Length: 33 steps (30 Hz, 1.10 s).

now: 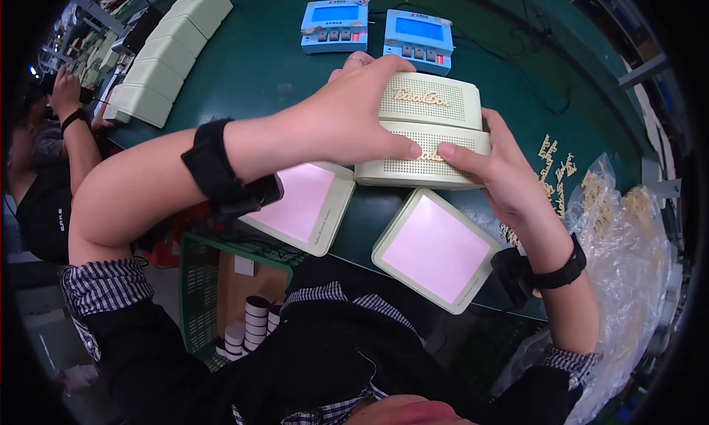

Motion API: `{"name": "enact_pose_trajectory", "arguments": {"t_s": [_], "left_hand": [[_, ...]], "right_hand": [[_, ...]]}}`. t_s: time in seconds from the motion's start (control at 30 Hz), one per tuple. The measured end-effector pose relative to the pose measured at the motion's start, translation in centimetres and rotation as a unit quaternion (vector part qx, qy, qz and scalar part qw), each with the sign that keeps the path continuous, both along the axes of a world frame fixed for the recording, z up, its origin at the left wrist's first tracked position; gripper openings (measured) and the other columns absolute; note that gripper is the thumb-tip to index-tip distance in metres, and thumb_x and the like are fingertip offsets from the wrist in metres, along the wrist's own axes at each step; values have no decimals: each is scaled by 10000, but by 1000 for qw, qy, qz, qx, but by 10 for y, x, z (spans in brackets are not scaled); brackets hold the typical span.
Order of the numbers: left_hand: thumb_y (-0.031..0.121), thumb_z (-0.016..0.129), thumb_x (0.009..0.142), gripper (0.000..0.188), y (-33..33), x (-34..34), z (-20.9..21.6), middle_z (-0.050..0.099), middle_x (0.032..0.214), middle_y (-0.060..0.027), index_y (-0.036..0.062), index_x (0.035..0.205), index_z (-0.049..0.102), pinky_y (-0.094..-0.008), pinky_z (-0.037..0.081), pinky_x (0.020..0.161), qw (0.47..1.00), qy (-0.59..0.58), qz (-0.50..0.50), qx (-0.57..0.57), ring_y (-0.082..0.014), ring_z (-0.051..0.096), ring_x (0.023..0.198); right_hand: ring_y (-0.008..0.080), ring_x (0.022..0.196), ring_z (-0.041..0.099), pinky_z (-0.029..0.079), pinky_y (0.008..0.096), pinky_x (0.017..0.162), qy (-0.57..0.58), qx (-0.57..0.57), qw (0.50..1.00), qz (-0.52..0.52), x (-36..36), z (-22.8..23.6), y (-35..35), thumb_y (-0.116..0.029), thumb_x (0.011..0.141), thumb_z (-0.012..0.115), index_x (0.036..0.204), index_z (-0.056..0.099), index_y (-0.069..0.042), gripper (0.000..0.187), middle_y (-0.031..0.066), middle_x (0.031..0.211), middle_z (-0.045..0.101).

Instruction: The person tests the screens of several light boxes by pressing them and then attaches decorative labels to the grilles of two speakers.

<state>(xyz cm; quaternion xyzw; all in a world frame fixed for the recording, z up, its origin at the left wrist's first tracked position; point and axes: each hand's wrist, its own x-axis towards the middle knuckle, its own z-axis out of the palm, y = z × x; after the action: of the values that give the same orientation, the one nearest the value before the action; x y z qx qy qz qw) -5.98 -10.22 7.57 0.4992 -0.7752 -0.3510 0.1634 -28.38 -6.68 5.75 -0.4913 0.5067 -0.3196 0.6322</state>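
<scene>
Two cream speaker-like cases stand one behind the other, each with a dotted grille. The far case (461, 104) carries a gold script badge (425, 97). On the near case (380, 172), another gold badge (430, 155) is partly covered by my thumbs. My left hand (354, 118) reaches over the left end of the pair, its fingers behind the far case and its thumb pressed on the near grille. Around the right end wraps my right hand (506, 163), thumb on the badge. Both hands are closed about the cases.
Two pink-faced panels in cream frames, a left panel (295, 203) and a right panel (436, 251), lie nearer me. Behind are two blue devices with screens (336, 26). Cream cases (159, 67) line the left. Loose gold badges (550, 166) and a plastic bag (620, 255) are right; a green crate (199, 292) is below.
</scene>
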Motion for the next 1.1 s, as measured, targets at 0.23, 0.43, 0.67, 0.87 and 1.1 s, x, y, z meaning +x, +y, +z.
{"name": "enact_pose_trajectory", "arguments": {"t_s": [0.23,0.43,0.67,0.87,1.1], "left_hand": [[437,881,656,1001,-7,-11,2,349,1346,-222,70,1433,366,-418,422,1053,991,-44,49,116,-382,469,1219],[499,889,623,1053,-9,-16,7,348,1338,-217,71,1431,368,-429,439,1036,987,-71,62,133,-377,482,1205],[590,872,602,1116,-7,-13,-16,336,1361,-244,46,1429,356,-430,465,1000,993,-83,75,29,-371,482,1190],[627,823,654,1011,23,-10,-25,478,1268,-237,1,1356,454,-345,527,873,896,-229,213,-315,-308,579,1060],[615,725,770,825,43,4,37,646,1060,-190,-17,1272,554,-377,546,865,994,-75,52,53,-308,675,961]], "right_hand": [[269,1227,542,438,383,1029,27,-16,999,-7,-3,-3,0,-236,845,760,1457,271,28,827,226,1337,497],[278,1228,540,434,395,1030,10,5,1000,-15,0,5,-1,-222,863,736,1458,278,25,791,211,1344,499],[284,1242,526,423,411,1041,12,-47,999,-2,-5,-12,-5,-251,862,735,1473,287,-29,789,184,1362,498],[351,1269,495,409,535,1033,76,-21,997,20,-5,2,4,-299,884,709,1464,276,-7,781,253,1388,463],[445,1321,403,318,724,1001,86,56,995,13,-15,-6,-2,-407,910,659,1460,316,-71,730,225,1434,419]]}}
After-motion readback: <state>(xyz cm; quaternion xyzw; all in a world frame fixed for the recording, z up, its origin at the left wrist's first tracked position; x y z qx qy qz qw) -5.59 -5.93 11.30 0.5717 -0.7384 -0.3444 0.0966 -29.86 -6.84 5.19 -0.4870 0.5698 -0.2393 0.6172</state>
